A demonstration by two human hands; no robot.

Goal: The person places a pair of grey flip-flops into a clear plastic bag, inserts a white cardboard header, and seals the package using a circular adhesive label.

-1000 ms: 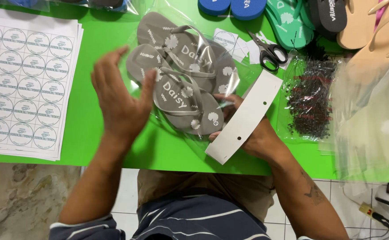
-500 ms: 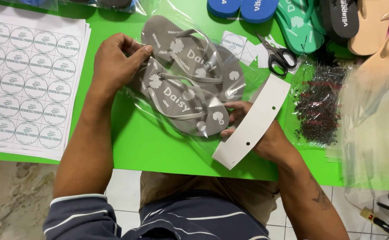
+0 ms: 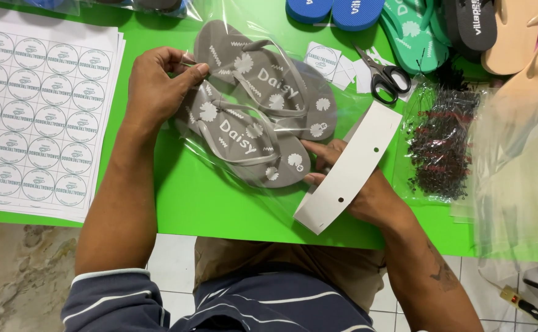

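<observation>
A pair of grey flip-flops (image 3: pixel 253 107) with white flower prints lies inside a clear plastic bag (image 3: pixel 232 178) on the green table (image 3: pixel 220 209). My left hand (image 3: pixel 158 86) pinches the bag's upper left edge by the sandals' toe end. My right hand (image 3: pixel 358 184) touches the heel end of the sandals with its fingertips and holds a white cardboard strip (image 3: pixel 349 166) with small holes, which lies tilted across the hand.
Sheets of round stickers (image 3: pixel 35 117) lie at the left. Black scissors (image 3: pixel 383 77) and small paper tags (image 3: pixel 333 61) sit behind the bag. A bag of black fasteners (image 3: pixel 444 141), more clear bags (image 3: pixel 521 172) and several coloured sandals (image 3: pixel 416 31) lie right and back.
My left hand has moved from above the sandals to the bag's upper left edge and closed on it. The bagged sandals shifted slightly; the right hand with the strip stayed put.
</observation>
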